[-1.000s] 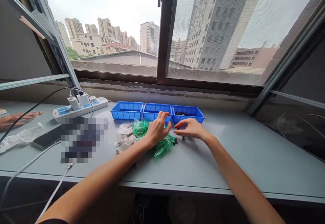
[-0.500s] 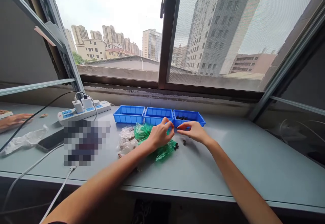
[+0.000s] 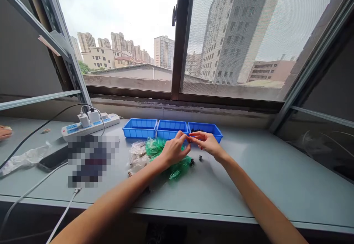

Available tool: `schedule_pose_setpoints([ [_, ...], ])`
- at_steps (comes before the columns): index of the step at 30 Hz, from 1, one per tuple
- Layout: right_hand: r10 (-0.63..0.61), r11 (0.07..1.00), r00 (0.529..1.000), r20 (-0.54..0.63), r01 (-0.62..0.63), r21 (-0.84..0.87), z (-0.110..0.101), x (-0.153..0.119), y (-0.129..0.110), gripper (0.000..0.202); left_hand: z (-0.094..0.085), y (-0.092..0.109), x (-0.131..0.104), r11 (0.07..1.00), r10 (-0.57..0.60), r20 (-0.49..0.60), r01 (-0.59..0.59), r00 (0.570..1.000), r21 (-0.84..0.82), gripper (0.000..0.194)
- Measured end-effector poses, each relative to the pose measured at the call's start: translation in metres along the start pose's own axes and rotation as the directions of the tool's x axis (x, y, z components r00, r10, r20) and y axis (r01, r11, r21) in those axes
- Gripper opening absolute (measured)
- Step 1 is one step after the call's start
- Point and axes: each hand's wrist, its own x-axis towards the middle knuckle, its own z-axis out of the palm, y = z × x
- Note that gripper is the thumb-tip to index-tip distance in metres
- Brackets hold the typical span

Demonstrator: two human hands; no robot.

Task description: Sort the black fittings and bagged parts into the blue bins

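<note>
My left hand (image 3: 176, 148) is above a crumpled green plastic bag (image 3: 156, 146), its fingers pinched together. The fingertips of my right hand (image 3: 206, 143) meet those of the left, also pinched. Whatever lies between them is too small to make out. Below the hands, a small dark screw-like part (image 3: 200, 158) rests on the table, and a few dark parts (image 3: 192, 162) sit at the bag's right edge. Just behind my right hand, the right blue bin (image 3: 217, 130) contains a heap of dark small parts. Clear bags (image 3: 137, 155) with contents lie left of the green one.
Two more blue bins, the middle one (image 3: 171, 126) and the left one (image 3: 139, 128), stand in the row. On the left are a power strip (image 3: 91, 125), a black phone (image 3: 54, 158), cables and crumpled plastic (image 3: 27, 159). Another person's hand (image 3: 4, 132) shows at the left edge.
My right hand has moved left, so its fingertips now meet those of my left hand. The other person's hand has drawn back toward the left edge. The view has shifted slightly.
</note>
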Motion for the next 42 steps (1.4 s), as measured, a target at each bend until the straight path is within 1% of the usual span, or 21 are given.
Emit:
schedule_pose_setpoints([
  [5,0.027,1.0,1.0,-0.008,-0.026,0.011,0.0012,-0.0004,-0.0021,0.041,-0.0005,0.0003,0.0,1.0,-0.022,0.006,0.022,1.0,-0.007,0.017],
  [11,-0.001,1.0,1.0,-0.006,0.0,-0.012,0.0003,0.0001,-0.0035,0.036,-0.0012,0.0001,0.0001,0.998,-0.058,-0.005,0.057,0.998,-0.035,0.019],
  [15,0.047,0.999,0.999,-0.002,-0.047,0.022,0.0006,-0.0006,-0.0042,0.036,-0.0014,0.0,0.0001,0.996,-0.077,-0.024,0.076,0.997,-0.056,0.018],
  [17,0.072,0.996,0.997,0.025,-0.073,0.056,0.0011,-0.001,-0.0034,0.036,-0.0012,-0.0002,-0.0001,0.994,-0.081,-0.049,0.077,0.996,-0.079,0.017],
  [19,0.079,0.992,0.993,0.087,-0.087,0.095,0.0019,-0.0014,-0.0024,0.036,-0.001,-0.0004,-0.0003,0.992,-0.081,-0.071,0.073,0.994,-0.106,0.016],
  [21,0.078,0.987,0.986,0.144,-0.097,0.131,0.0029,-0.0017,-0.0017,0.037,-0.0009,-0.0007,-0.0004,0.989,-0.084,-0.079,0.073,0.993,-0.128,0.017],
  [23,0.086,0.981,0.982,0.166,-0.113,0.158,0.0042,-0.002,-0.0018,0.038,-0.0008,-0.001,-0.0005,0.987,-0.085,-0.078,0.074,0.993,-0.141,0.018],
  [27,0.102,0.974,0.982,0.16,-0.131,0.183,0.0063,-0.0028,-0.0029,0.042,-0.0009,-0.0016,-0.0007,0.989,-0.073,-0.083,0.061,0.994,-0.138,0.017],
  [36,0.084,0.962,0.992,0.09,-0.104,0.251,0.0096,-0.0019,-0.0042,0.038,0.002,-0.004,0.0001,0.99,-0.055,-0.085,0.044,0.995,-0.131,0.017],
  [39,0.078,0.963,0.996,0.045,-0.087,0.254,0.0077,0.0016,-0.0013,0.038,0.0019,-0.0039,0.0002,0.992,-0.053,-0.094,0.041,0.994,-0.119,0.017],
  [42,0.06,0.974,0.998,-0.027,-0.053,0.221,0.0038,0.006,0.0031,0.045,0.0012,-0.0034,0.0003,0.992,-0.071,-0.099,0.06,0.993,-0.112,0.017],
])
